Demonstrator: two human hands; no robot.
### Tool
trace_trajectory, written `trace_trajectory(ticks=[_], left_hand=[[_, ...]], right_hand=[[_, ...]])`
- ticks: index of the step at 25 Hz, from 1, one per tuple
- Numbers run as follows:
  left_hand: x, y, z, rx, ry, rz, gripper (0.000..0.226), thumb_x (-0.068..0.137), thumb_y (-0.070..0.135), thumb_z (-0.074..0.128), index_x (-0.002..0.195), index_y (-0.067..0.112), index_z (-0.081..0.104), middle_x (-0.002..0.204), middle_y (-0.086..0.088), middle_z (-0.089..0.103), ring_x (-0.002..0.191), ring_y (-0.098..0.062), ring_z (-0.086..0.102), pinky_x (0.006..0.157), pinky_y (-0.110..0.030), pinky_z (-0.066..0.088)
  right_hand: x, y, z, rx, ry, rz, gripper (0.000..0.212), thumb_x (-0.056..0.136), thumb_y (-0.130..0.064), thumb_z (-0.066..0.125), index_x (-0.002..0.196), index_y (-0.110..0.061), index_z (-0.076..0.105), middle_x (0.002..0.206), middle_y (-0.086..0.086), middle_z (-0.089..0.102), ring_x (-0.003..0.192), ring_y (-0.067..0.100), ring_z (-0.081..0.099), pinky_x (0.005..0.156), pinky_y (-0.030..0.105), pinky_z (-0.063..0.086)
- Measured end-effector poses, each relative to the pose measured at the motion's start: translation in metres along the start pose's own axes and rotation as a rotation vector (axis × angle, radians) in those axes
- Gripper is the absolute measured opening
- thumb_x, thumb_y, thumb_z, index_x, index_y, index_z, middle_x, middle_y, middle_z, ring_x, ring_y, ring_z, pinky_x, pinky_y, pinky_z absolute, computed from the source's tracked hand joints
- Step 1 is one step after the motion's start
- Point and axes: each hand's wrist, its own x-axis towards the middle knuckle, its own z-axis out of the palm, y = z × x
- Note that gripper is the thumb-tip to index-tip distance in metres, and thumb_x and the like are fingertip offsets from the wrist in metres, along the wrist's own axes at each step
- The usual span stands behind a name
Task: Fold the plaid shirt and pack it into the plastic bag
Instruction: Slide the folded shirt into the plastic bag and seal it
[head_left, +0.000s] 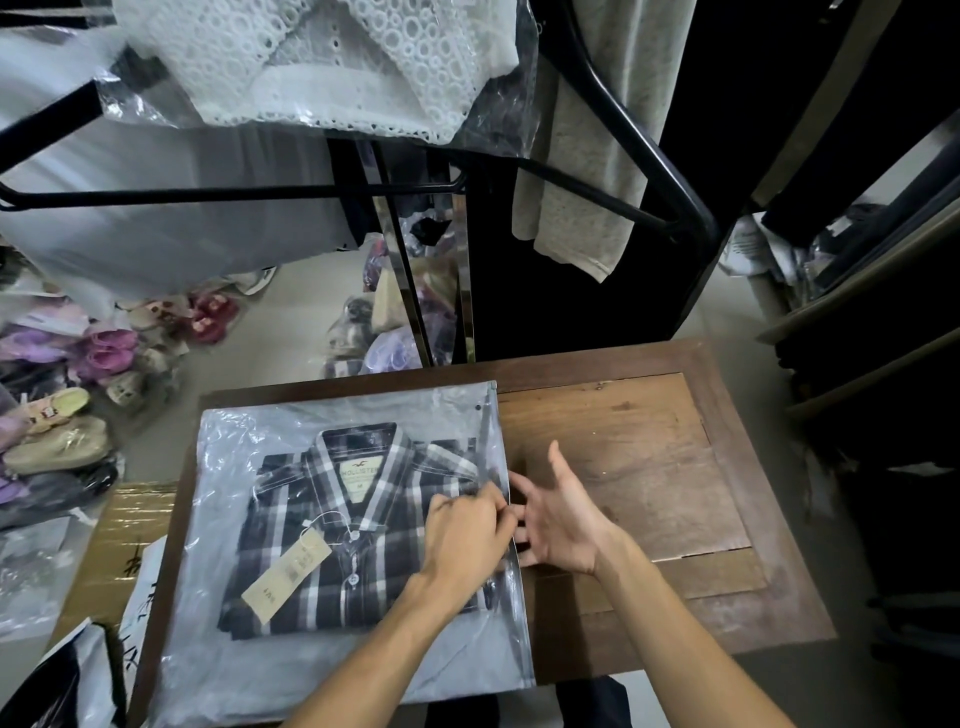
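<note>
Head view: folded plaid shirt (343, 540) inside plastic bag (270, 670) on wooden table (649, 467); left hand (467, 535) pinches bag's right edge; right hand (563, 519) fingers spread, grasping nothing

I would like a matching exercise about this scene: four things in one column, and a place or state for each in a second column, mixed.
Things:
1. plaid shirt
2. paper tag
3. left hand
4. right hand

Places or states:
a. pinches the bag's right edge
b. folded inside the plastic bag
c. fingers spread, beside the bag, over the wooden table
d. lies on the shirt front

Pairs: 1-b, 2-d, 3-a, 4-c
</note>
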Motion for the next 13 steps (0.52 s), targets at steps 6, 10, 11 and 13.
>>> trace_trajectory(ticks=[6,10,11,13], left_hand=[[0.003,-0.013,0.001,-0.075,0.019,-0.008,0.019,0.099,0.044,0.048,0.099,0.032,0.063,0.073,0.012,0.072,0.073,-0.001,0.067,0.097,-0.033,0.046],[0.021,-0.045,0.009,0.013,0.293,-0.052,0.035,0.099,0.042,0.039,0.119,0.032,0.066,0.128,0.006,0.064,0.122,-0.014,0.055,0.107,-0.043,0.039],[0.026,-0.054,0.013,0.079,0.312,-0.063,0.04,0.101,0.043,0.037,0.129,0.032,0.063,0.143,0.0,0.057,0.135,-0.02,0.047,0.113,-0.049,0.033],[0.03,-0.066,0.022,0.165,0.223,-0.08,0.05,0.104,0.047,0.028,0.147,0.035,0.049,0.162,-0.006,0.037,0.152,-0.027,0.027,0.122,-0.056,0.019]], right_hand=[[0.016,0.001,-0.008,0.015,0.035,-0.008,0.096,0.081,-0.093,0.024,0.146,-0.029,0.052,0.116,0.016,0.069,0.103,0.033,0.063,0.107,0.06,0.038],[0.019,-0.014,0.004,-0.079,0.108,-0.094,0.071,0.092,-0.078,0.036,0.134,-0.026,0.057,0.136,0.02,0.064,0.118,0.034,0.062,0.108,0.06,0.043],[0.021,-0.018,0.009,-0.088,0.141,-0.119,0.067,0.092,-0.074,0.042,0.134,-0.023,0.057,0.134,0.02,0.065,0.113,0.033,0.063,0.105,0.057,0.046],[0.024,-0.023,0.016,-0.124,0.176,-0.18,0.061,0.093,-0.063,0.055,0.135,-0.019,0.059,0.123,0.014,0.066,0.104,0.027,0.064,0.098,0.052,0.052]])
